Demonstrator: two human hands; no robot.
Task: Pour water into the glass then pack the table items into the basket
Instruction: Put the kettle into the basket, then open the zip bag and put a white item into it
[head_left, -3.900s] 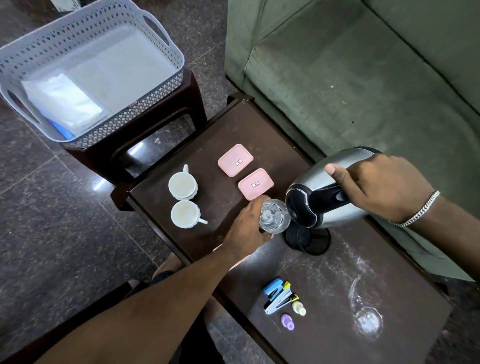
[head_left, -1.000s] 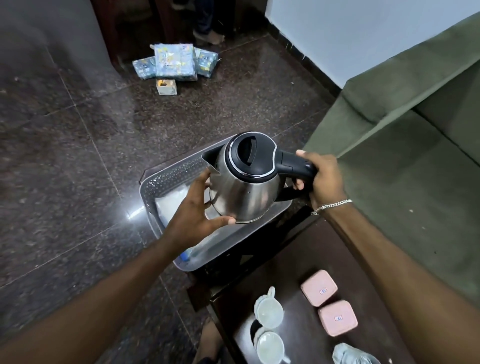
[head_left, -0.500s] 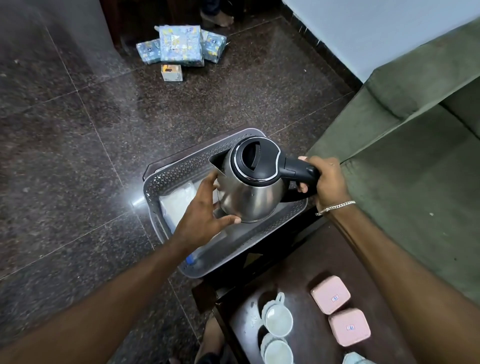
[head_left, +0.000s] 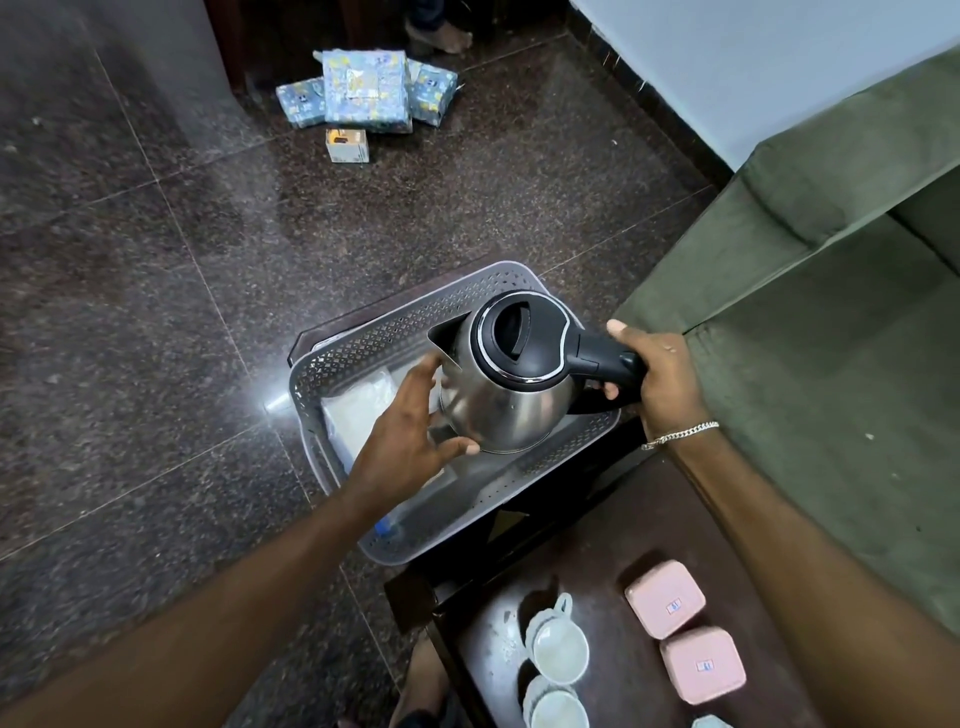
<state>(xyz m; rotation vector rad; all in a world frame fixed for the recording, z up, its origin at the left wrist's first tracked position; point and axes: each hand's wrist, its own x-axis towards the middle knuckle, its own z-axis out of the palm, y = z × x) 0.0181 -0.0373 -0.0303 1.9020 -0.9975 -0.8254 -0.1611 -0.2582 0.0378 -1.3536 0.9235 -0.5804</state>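
Stainless-steel electric kettle with black lid and handle (head_left: 511, 387) upright inside the grey perforated plastic basket (head_left: 384, 332), whether resting on the floor of it or just above cannot be told. Right hand (head_left: 657, 376), grip clamped on the black handle; silver chain bracelet (head_left: 680, 434) on that wrist. Left hand (head_left: 410, 431), fingers spread, grip open against the steel side, thumb touching near the base. Behind, on the dark brown tabletop (head_left: 613, 566): two white cups (head_left: 558, 652) near the left edge, two pink square lidded boxes (head_left: 665, 597) further right.
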